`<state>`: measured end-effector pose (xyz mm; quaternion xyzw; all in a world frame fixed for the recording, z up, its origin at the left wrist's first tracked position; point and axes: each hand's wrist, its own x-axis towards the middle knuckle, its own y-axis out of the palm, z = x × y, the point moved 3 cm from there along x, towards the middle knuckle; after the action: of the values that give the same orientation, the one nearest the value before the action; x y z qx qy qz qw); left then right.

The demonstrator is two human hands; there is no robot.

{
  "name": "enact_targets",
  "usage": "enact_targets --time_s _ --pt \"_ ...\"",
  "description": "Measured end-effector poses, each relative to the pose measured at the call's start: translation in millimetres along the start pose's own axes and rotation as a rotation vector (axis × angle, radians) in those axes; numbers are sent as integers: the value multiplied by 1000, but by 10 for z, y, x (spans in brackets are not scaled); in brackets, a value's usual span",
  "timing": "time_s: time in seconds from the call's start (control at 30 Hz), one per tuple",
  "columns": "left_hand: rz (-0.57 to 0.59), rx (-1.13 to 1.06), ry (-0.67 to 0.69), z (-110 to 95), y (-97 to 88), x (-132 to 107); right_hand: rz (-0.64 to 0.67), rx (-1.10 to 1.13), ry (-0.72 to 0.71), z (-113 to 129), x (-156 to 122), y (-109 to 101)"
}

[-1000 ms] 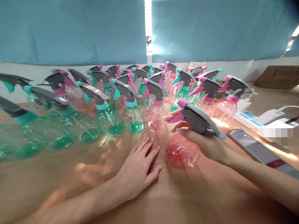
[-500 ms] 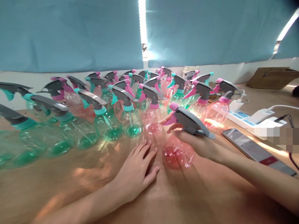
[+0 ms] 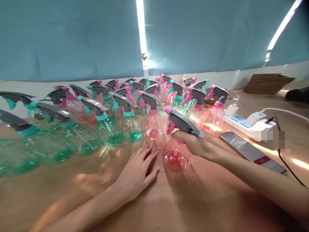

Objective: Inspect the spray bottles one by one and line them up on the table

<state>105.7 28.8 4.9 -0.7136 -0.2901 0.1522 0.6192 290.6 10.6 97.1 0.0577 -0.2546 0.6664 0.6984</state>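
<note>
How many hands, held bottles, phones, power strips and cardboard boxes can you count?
Hands: 2 (left hand, right hand)
Held bottle: 1
Phone: 1
Power strip: 1
Box: 1
Total: 6

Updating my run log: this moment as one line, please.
right hand: holds pink spray bottle | left hand: flat on table | phone: right of bottle

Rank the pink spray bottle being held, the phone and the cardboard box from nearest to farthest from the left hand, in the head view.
From the left hand, flat on the table:
1. pink spray bottle, just to its right, gripped by the right hand.
2. phone, farther right, lying on the table.
3. cardboard box, far right, at the back.
</note>
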Motion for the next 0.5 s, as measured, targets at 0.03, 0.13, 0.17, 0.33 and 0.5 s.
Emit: enact_targets --time_s 0.03,0.13,0.17,0.33,0.5 --pt "-13 -4 4 6 6 -5 -3 10 -3 -16 -4 -3" --pt "-52 -19 22 22 24 -17 -31 11 33 -93 -21 -22" --pt "-59 -25 27 25 29 -19 -41 12 49 -121 -29 -30" --pt "-77 -38 28 6 2 -11 -60 -36 36 -215 -72 -54" --pt "-70 -23 22 -31 -56 2 -97 -130 -21 -246 -75 -30"
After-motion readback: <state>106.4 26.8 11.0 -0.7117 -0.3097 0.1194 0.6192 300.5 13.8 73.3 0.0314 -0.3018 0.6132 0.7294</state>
